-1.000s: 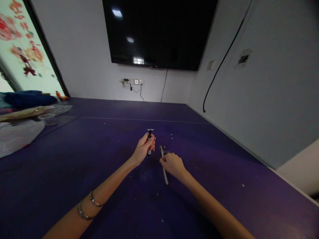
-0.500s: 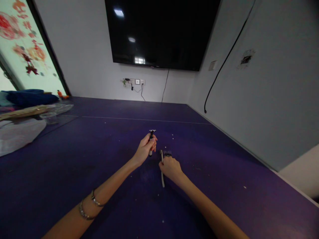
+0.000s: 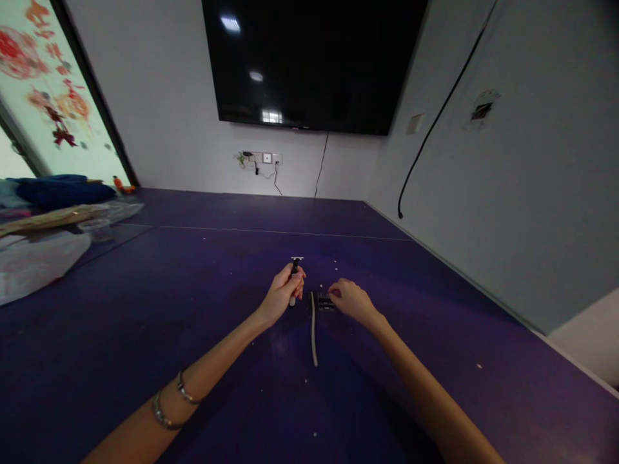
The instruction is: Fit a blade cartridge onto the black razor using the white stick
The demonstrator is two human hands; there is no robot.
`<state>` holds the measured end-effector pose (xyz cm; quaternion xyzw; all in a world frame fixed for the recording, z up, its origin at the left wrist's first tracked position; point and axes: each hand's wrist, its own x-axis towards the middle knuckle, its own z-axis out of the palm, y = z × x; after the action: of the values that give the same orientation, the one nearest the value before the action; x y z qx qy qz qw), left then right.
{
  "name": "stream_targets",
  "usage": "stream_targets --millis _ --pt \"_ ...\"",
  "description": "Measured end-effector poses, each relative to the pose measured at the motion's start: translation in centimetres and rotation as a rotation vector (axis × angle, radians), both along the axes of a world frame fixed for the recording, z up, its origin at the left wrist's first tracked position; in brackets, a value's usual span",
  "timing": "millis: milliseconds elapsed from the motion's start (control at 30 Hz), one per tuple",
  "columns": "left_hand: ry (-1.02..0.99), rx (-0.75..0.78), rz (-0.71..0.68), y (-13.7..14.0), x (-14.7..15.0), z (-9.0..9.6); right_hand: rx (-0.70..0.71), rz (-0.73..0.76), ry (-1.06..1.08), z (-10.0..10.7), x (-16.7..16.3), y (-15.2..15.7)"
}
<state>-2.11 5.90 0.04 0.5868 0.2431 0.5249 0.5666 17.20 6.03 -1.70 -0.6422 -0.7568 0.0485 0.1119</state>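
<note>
My left hand (image 3: 284,293) is closed round the dark handle of a T-shaped razor (image 3: 295,265), held upright with its pale, wide head at the top. To the right, on the purple surface, lies a small dark case (image 3: 325,301) with clear parts. The curled thumb and fingertips of my right hand (image 3: 354,301) are at the case's right end, apparently pinching it. Between both hands lies a long, thin, grey-white stick (image 3: 314,332) with a dark far end, perhaps a toothbrush; neither hand touches it.
The purple surface (image 3: 232,361) has a few pale specks on it. Bags and folded cloth (image 3: 62,190) are piled at the far left. A large television (image 3: 314,64) hangs on the wall ahead. From the right wall a black cable (image 3: 438,116) dangles down.
My right hand has moved off the grey-white stick, forward and to the right, to the right end of the case. My left hand still holds the razor, slightly lower.
</note>
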Motion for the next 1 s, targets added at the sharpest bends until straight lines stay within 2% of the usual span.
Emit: stream_targets --millis 233,433,1000 --pt "0.014 -0.005 0.001 0.2 0.1 -0.6 0.002 0.128 0.044 -1.6 1.1 1.0" --pt "0.017 -0.006 0.003 0.3 0.2 -1.0 -0.036 0.132 0.028 -1.9 1.0 1.0" --pt "0.037 -0.020 0.004 0.1 0.4 -1.1 0.027 0.124 0.069 -2.2 0.8 1.0"
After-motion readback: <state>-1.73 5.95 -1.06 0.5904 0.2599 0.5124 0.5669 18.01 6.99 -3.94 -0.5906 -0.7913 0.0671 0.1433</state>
